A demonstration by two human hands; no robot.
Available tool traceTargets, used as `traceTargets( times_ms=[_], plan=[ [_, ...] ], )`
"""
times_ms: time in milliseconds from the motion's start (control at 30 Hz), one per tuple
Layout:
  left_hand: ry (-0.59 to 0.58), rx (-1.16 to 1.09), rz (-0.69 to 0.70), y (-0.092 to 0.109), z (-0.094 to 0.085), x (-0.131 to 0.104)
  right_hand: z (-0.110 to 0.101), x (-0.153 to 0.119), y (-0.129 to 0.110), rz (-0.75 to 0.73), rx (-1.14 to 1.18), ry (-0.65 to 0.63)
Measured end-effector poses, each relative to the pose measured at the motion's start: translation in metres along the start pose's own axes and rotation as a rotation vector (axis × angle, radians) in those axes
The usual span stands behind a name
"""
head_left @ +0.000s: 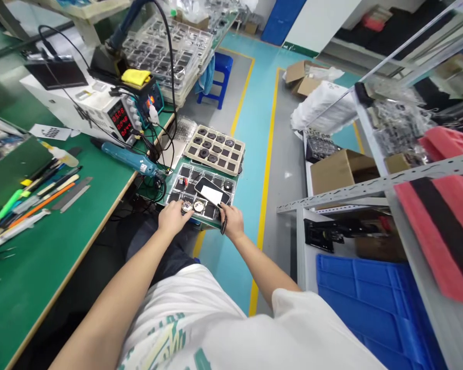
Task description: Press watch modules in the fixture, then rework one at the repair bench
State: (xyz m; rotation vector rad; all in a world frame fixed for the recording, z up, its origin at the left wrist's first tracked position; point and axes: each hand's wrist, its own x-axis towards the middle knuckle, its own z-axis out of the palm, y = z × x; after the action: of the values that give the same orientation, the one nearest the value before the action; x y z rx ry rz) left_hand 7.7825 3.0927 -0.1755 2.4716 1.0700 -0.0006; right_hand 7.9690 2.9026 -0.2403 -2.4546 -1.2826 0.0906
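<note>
Two hands worked at a clear tray (190,188) with little boxes in it.
The shiny round piece (187,206) was at the tray's near edge, by the left hand (173,218); its thumb and finger were bent close around it, but I cannot tell if they pinched it. Just beside it was another round piece (198,206). The right hand (232,220) was closed around a thin black tool (224,224) at the tray's near right corner. A flat black thing with a white front (211,194) lay slanted across the tray. Behind was a tan tray (231,167) with round black parts. To the right, a blue-green floor (247,231) gave open room, up to a metal shelf (300,241). To the left was a green table (75,221) with a wooden edge.
</note>
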Motion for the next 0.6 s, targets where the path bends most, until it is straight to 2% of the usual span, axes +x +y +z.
traceTargets(
  times_ms=[100, 200, 400, 500, 600],
  plan=[
    [-0.097, 0.025, -0.054, 0.002, 0.011, 0.015, -0.004, 0.014, 0.012, 0.021, -0.024, -0.01],
    [-0.158, 0.029, -0.097, -0.004, 0.017, 0.02, -0.006, 0.037, 0.016, 0.016, -0.036, -0.057],
    [-0.161, -0.046, -0.083, -0.012, 0.022, 0.019, -0.013, 0.072, 0.015, -0.002, -0.057, -0.171],
    [-0.102, -0.132, -0.041, -0.019, 0.021, 0.0, -0.022, 0.075, 0.013, 0.011, -0.051, -0.175],
    [-0.02, -0.238, -0.015, -0.035, 0.016, -0.041, -0.038, 0.087, 0.019, 0.063, -0.03, -0.124]
  ],
)
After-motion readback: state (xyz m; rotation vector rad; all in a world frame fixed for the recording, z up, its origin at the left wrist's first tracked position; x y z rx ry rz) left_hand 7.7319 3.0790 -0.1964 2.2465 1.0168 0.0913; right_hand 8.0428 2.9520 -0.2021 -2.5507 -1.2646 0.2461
